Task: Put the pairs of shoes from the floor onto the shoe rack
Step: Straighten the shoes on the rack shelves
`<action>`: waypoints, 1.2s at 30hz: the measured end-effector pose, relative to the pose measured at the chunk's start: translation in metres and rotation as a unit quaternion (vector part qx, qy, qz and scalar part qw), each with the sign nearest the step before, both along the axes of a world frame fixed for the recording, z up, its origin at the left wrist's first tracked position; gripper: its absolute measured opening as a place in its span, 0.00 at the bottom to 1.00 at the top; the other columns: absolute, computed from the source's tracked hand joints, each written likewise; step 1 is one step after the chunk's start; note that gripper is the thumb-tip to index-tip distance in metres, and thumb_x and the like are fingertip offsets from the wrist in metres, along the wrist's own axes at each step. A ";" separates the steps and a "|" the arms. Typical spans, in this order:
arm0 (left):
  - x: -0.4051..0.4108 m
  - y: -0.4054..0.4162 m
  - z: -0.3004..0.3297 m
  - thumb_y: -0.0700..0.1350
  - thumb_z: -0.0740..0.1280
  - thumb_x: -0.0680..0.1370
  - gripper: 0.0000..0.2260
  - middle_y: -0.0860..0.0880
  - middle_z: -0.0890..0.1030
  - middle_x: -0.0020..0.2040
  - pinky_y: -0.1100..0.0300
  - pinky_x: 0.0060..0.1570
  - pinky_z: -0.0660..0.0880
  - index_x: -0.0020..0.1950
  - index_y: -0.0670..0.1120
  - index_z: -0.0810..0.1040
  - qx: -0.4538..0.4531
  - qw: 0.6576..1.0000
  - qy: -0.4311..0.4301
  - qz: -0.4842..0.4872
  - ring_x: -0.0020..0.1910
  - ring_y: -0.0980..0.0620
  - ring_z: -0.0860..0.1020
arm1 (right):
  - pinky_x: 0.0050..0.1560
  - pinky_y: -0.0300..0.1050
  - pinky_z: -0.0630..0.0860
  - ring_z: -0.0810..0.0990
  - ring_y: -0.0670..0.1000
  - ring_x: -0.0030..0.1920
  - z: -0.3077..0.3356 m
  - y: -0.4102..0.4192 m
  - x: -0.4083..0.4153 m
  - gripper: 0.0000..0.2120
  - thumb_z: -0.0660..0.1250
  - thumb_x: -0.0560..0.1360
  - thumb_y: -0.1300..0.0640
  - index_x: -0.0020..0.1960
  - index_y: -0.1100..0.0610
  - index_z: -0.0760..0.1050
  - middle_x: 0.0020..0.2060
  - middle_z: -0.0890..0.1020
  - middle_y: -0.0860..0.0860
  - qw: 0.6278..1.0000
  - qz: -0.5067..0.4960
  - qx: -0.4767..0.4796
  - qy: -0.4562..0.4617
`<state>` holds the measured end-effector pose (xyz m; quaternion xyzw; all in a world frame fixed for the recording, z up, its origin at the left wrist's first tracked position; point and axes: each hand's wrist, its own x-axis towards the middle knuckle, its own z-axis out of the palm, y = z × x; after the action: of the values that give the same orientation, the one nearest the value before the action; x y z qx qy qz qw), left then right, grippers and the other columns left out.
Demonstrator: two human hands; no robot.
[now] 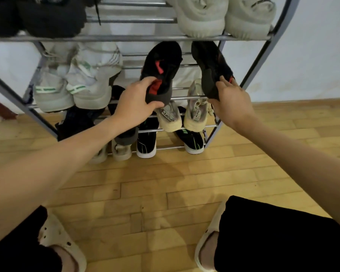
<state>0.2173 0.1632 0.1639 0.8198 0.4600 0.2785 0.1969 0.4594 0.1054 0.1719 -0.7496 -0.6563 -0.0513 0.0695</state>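
A metal shoe rack [126, 38] stands against the wall with shoes on several tiers. My left hand [134, 101] grips the heel of a black shoe with red accents [161, 67], toe pointing into the second tier. My right hand [231, 99] holds the heel of its black and red mate [210, 63] just to the right, on the same tier. Both shoes lie tilted on the rack's bars.
White and green sneakers [73, 83] fill the left of the same tier. Cream shoes [194, 112] sit one tier lower, black ones [147, 142] at the bottom. Grey shoes [202, 14] are on top. My feet in cream sandals [59, 238] rest on the wooden floor [165, 193].
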 end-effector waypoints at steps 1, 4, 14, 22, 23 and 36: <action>0.002 0.000 0.001 0.46 0.74 0.72 0.29 0.45 0.78 0.65 0.54 0.63 0.71 0.71 0.45 0.69 -0.001 1.000 -0.002 0.002 0.64 0.46 0.75 | 0.58 0.58 0.74 0.69 0.64 0.67 0.002 0.003 -0.001 0.15 0.66 0.77 0.56 0.61 0.62 0.72 0.66 0.73 0.59 1.000 -0.005 0.006 -0.010; 0.003 0.004 0.007 0.46 0.75 0.71 0.35 0.47 0.75 0.67 0.61 0.60 0.68 0.75 0.50 0.64 -0.037 0.999 -0.004 -0.005 0.66 0.49 0.73 | 0.56 0.57 0.74 0.71 0.64 0.65 0.007 0.011 -0.006 0.16 0.68 0.76 0.56 0.59 0.63 0.73 0.65 0.74 0.58 0.999 -0.003 -0.015 -0.043; 0.025 -0.006 0.001 0.45 0.74 0.71 0.13 0.51 0.76 0.46 0.55 0.49 0.71 0.51 0.44 0.74 0.026 1.000 -0.008 0.007 0.49 0.48 0.76 | 0.73 0.60 0.60 0.58 0.63 0.76 0.005 0.009 0.008 0.24 0.65 0.78 0.51 0.71 0.59 0.67 0.75 0.63 0.55 0.998 0.061 -0.034 0.005; 0.081 -0.005 -0.008 0.48 0.74 0.72 0.16 0.46 0.77 0.49 0.51 0.51 0.72 0.54 0.43 0.74 0.068 0.994 -0.040 0.073 0.49 0.45 0.75 | 0.76 0.58 0.52 0.52 0.63 0.77 0.004 0.008 0.014 0.25 0.63 0.79 0.60 0.74 0.60 0.63 0.76 0.60 0.57 0.992 0.081 -0.041 0.090; 0.086 -0.005 -0.010 0.49 0.74 0.72 0.16 0.46 0.77 0.49 0.52 0.50 0.72 0.53 0.43 0.74 0.075 0.994 -0.035 0.075 0.48 0.45 0.74 | 0.76 0.58 0.52 0.51 0.63 0.77 0.004 0.008 0.014 0.25 0.63 0.79 0.60 0.74 0.60 0.62 0.76 0.60 0.57 0.991 0.082 -0.043 0.094; 0.073 -0.002 -0.015 0.47 0.70 0.75 0.23 0.44 0.74 0.64 0.47 0.61 0.72 0.68 0.45 0.68 0.084 0.995 0.038 -0.037 0.63 0.43 0.72 | 0.75 0.59 0.53 0.53 0.65 0.76 -0.010 0.004 0.007 0.27 0.64 0.77 0.62 0.74 0.60 0.62 0.76 0.60 0.60 0.998 0.055 0.005 0.031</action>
<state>0.2902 0.1611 0.1488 0.8599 0.4116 0.2773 0.1198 0.4668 0.1097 0.1618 -0.7135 -0.6935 -0.0275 0.0958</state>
